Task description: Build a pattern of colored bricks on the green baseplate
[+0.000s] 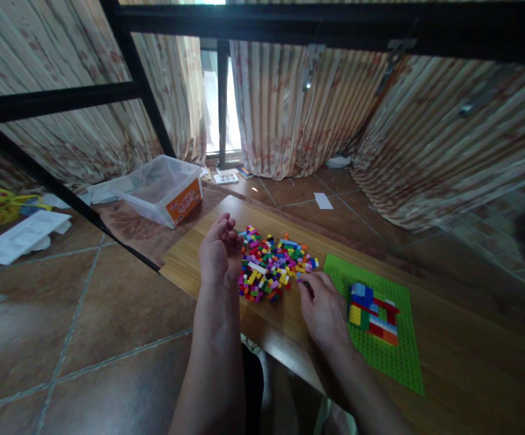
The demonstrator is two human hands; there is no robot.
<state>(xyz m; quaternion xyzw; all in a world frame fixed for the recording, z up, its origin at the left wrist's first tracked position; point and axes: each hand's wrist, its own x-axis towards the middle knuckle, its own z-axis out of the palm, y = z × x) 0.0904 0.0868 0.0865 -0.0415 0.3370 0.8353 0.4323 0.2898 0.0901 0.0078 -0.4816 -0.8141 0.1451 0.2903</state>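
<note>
A heap of small colourful toy building bricks (266, 269) lies on a wooden table. My left hand (221, 248) is raised at the heap's left edge, palm turned up, fingers loosely curled and nothing visible in them. At the right edge of the heap, my right hand (323, 302) has thumb and forefinger bent together over the bricks; whatever is between the fingertips is hidden. Just right of that hand lies a green baseplate (402, 368). Fixed on it is a low brick structure (375, 317) in blue, yellow, green, red, white and orange, with an opening inside its outline.
The wooden table (461, 344) stands on a brown tiled floor. Beyond its left end, a clear plastic bin (153, 187) with an orange label sits on a rug. Black metal bars (148, 103) cross in front of striped curtains (284, 115). White trays (22, 235) lie far left.
</note>
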